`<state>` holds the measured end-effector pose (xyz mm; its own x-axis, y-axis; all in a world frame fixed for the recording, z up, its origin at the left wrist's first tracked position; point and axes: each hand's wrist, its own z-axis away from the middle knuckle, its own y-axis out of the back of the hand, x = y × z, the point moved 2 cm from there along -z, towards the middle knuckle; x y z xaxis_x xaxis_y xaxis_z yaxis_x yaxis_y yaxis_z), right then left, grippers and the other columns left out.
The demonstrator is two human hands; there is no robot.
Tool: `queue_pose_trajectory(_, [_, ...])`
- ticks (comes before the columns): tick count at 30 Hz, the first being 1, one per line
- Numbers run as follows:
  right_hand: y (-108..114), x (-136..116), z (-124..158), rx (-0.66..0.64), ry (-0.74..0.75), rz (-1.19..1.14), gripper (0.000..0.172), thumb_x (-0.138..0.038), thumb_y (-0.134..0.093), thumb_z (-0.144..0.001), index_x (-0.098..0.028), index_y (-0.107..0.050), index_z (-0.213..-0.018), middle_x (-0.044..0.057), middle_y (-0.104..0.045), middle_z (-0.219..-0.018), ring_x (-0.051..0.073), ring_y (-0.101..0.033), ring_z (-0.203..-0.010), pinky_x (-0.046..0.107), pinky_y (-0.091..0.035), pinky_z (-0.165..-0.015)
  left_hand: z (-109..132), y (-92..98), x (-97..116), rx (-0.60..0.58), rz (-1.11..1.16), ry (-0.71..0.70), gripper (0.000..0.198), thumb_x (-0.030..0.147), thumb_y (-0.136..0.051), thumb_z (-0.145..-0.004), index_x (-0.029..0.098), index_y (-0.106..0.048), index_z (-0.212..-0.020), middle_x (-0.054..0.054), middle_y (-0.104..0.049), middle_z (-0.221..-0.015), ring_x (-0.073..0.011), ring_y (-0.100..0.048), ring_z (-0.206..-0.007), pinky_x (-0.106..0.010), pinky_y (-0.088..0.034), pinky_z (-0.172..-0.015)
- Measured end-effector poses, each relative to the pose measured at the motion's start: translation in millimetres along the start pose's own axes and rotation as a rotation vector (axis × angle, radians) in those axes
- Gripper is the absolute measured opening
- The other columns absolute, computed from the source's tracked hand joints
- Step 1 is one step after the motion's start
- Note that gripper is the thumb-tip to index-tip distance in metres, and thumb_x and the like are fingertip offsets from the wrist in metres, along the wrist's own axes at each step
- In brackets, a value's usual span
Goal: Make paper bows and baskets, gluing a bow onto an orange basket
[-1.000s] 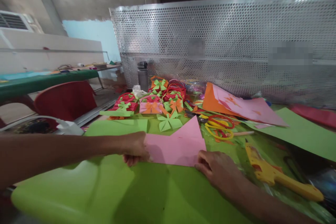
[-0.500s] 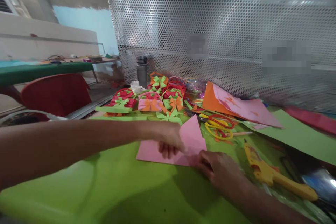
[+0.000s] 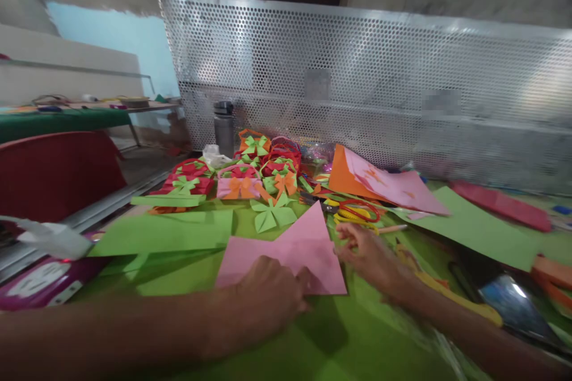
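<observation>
A folded pink paper (image 3: 286, 250) lies on the green table cover (image 3: 187, 286), one corner raised in a point. My left hand (image 3: 268, 294) rests on its near edge, fingers curled and pressing the sheet down. To the right of the sheet's far edge is my right hand (image 3: 370, 256), fingers loosely bent and nothing visible in them. Just beyond that hand lie red and yellow scissors (image 3: 357, 211).
Several red, pink and green paper baskets with bows (image 3: 241, 172) stand at the back, near a grey bottle (image 3: 223, 128). Pink and orange sheets (image 3: 384, 181), green sheets (image 3: 170, 232) and a yellow glue gun (image 3: 447, 292) lie around. A perforated metal panel (image 3: 357, 71) closes the far side.
My left hand slid from the paper's left edge across to its near edge. My right hand left the lower right corner and moved up beside the sheet. The camera shifted right.
</observation>
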<state>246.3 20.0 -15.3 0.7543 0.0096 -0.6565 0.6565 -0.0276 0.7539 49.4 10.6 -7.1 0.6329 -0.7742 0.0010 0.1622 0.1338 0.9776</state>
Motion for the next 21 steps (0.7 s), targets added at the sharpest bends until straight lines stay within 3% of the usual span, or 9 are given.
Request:
queue_pose_trajectory(3, [4,9,-23,-0.044,-0.037,-0.066,0.051,-0.03,-0.061,-0.073,-0.006,-0.051,-0.117,0.015,-0.065,-0.102,0.021,-0.063,-0.083,0.029,-0.045,-0.067,-4,-5.2,3,-0.002,-0.024,-0.001,0.034,0.04,-0.051,-0.089,0.014,-0.062,-0.109,-0.014,-0.068,-0.072,-0.0319,-0.065,-0.06,-0.038,-0.046,-0.051])
queue_pose_trajectory(8, [-5,3,-48,-0.091,-0.098,-0.16,0.051,-0.027,-0.064,-0.07,-0.008,-0.05,-0.116,-0.002,-0.061,-0.063,0.013,-0.056,-0.055,0.022,-0.039,-0.047,-7,-11.9,4,0.025,-0.05,0.013,0.037,0.039,-0.054,-0.088,0.012,-0.061,-0.112,-0.014,-0.068,-0.076,-0.0283,-0.066,-0.062,-0.033,-0.045,-0.049])
queue_pose_trajectory(13, [-17,0,-55,-0.137,-0.164,-0.254,0.019,-0.031,-0.06,-0.072,-0.014,-0.057,-0.079,-0.007,-0.048,-0.046,0.008,-0.041,-0.038,0.02,-0.03,-0.037,-6,-24.2,1,0.081,-0.047,-0.023,0.034,0.036,-0.051,-0.089,0.014,-0.059,-0.113,-0.013,-0.067,-0.073,-0.0258,-0.064,-0.063,-0.031,-0.044,-0.05])
queue_pose_trajectory(17, [-15,3,-53,-0.168,-0.12,-0.274,0.025,-0.037,-0.059,-0.071,-0.018,-0.05,-0.059,-0.006,-0.045,-0.044,0.007,-0.04,-0.038,0.019,-0.03,-0.038,-4,-25.7,2,0.077,-0.041,-0.087,0.024,0.023,-0.051,-0.088,0.015,-0.061,-0.109,-0.012,-0.066,-0.074,-0.0234,-0.063,-0.064,-0.031,-0.044,-0.053])
queue_pose_trajectory(21, [2,8,-52,-0.096,-0.067,-0.211,0.027,-0.038,-0.058,-0.072,-0.019,-0.047,-0.057,-0.007,-0.042,-0.042,0.007,-0.038,-0.037,0.02,-0.028,-0.039,-2,-13.3,7,0.07,-0.007,-0.072,0.037,0.04,-0.049,-0.091,0.013,-0.06,-0.114,-0.015,-0.064,-0.095,-0.0305,-0.06,-0.087,-0.041,-0.05,-0.066])
